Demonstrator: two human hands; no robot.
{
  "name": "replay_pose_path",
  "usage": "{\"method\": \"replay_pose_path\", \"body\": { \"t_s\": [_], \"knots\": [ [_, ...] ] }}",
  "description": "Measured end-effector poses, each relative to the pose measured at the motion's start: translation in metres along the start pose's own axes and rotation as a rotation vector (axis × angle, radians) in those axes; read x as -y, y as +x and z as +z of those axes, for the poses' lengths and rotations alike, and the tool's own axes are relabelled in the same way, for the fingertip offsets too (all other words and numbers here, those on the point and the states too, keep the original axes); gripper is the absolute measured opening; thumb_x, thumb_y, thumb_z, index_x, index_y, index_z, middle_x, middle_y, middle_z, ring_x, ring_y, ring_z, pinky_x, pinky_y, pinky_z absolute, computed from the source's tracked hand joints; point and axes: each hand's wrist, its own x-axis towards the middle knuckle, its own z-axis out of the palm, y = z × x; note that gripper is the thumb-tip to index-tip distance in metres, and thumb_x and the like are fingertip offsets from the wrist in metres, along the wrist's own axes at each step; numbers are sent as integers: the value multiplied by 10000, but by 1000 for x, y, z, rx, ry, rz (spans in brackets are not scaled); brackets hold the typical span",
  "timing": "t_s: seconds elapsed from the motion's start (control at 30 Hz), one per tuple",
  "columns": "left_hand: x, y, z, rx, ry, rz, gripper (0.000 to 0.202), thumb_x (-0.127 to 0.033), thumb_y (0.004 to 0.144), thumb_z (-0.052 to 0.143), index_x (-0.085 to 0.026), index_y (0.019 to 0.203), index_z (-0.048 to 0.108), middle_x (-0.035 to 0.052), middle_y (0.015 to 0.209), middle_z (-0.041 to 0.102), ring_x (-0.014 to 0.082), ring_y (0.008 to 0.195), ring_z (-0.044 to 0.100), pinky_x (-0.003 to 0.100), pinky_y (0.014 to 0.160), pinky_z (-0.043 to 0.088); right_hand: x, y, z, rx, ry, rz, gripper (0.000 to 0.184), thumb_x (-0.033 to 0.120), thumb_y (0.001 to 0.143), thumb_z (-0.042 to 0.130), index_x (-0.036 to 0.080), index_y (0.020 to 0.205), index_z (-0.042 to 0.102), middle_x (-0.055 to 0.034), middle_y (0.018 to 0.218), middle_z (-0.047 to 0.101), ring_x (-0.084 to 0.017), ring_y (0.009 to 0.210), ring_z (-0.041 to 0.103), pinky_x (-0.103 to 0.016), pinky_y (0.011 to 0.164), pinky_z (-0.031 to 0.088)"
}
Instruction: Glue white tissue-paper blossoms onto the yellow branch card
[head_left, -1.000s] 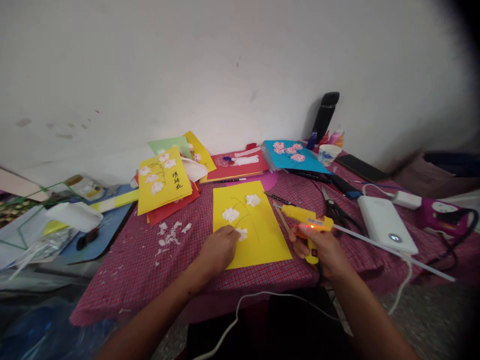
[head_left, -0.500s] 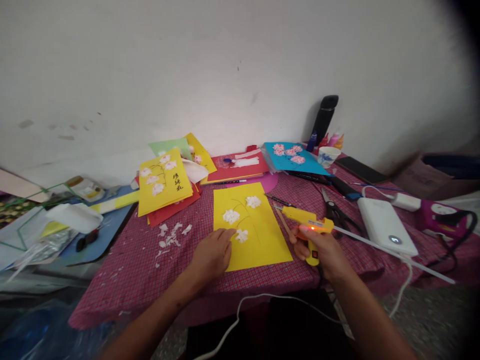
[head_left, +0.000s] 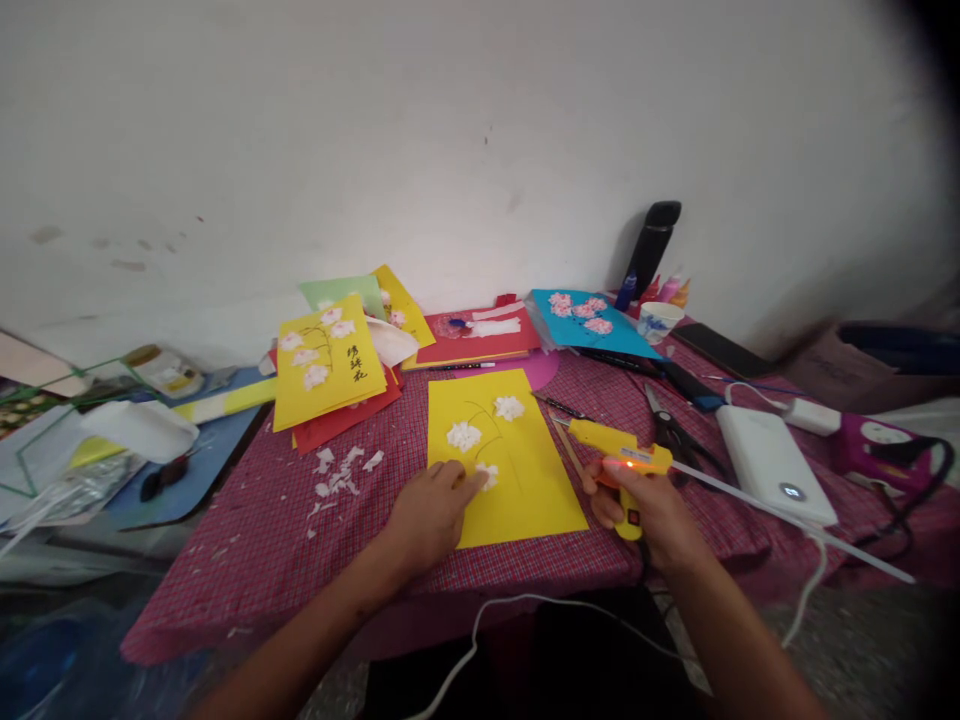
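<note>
A yellow card [head_left: 536, 510] lies before me with drawn stems and white paper-petal flowers. My left hand [head_left: 431, 510] rests on its left edge. The index finger reaches out and touches the lowest white flower [head_left: 487, 476], and the other fingers are partly curled with nothing visible in them. To the right of the card, my right hand [head_left: 652, 505] grips a yellow glue gun [head_left: 607, 437]. A long white glue stick [head_left: 787, 519] sticks out of its back, and an orange light glows on it. The gun's nozzle points left, above the card's right edge.
Torn white paper bits [head_left: 341, 478] lie left of the card. Finished flower cards [head_left: 322, 365] are stacked behind. Black scissors [head_left: 675, 430], a white power bank [head_left: 776, 465] and a paper cup [head_left: 660, 322] stand at right. A white cable [head_left: 525, 598] hangs along the front edge.
The left index finger has stretched a little further over the lowest flower. My right hand keeps the glue gun in nearly the same place; the view has shifted slightly.
</note>
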Motion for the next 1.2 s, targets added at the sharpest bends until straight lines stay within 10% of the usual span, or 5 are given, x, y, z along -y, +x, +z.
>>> {"method": "replay_pose_path", "body": {
  "t_s": [0.23,0.73,0.93,1.2],
  "knots": [
    [4,-3,-5,-203,-100,11,441,-216,980,385,-150,1411,445,145,1395,505,251,1301,450,427,1091,407,-3,-1,-3,-24,-50,20,314,433,937,551,159,849,677,17,482,501,-107,419,432,-253,456,347],
    [29,4,-12,-90,-305,202,589,-437,948,507,-245,1487,362,118,1616,202,325,1477,203,538,1166,293,3,-1,0,-51,-60,91,315,471,901,572,180,816,661,25,446,439,-120,409,415,-258,431,308],
    [55,0,-10,-334,-538,19,568,-278,983,426,-249,1518,238,120,1543,335,268,1427,320,497,1148,358,6,-1,-2,-104,-51,165,351,539,845,604,197,802,668,21,428,420,-102,367,346,-255,391,283],
    [62,-4,-10,-296,-627,-33,573,-268,957,457,-273,1501,278,108,1487,422,277,1364,422,459,1076,468,9,0,-2,-369,-55,280,330,588,707,708,267,694,632,-43,540,537,-103,322,324,-283,297,276]
  ]
}}
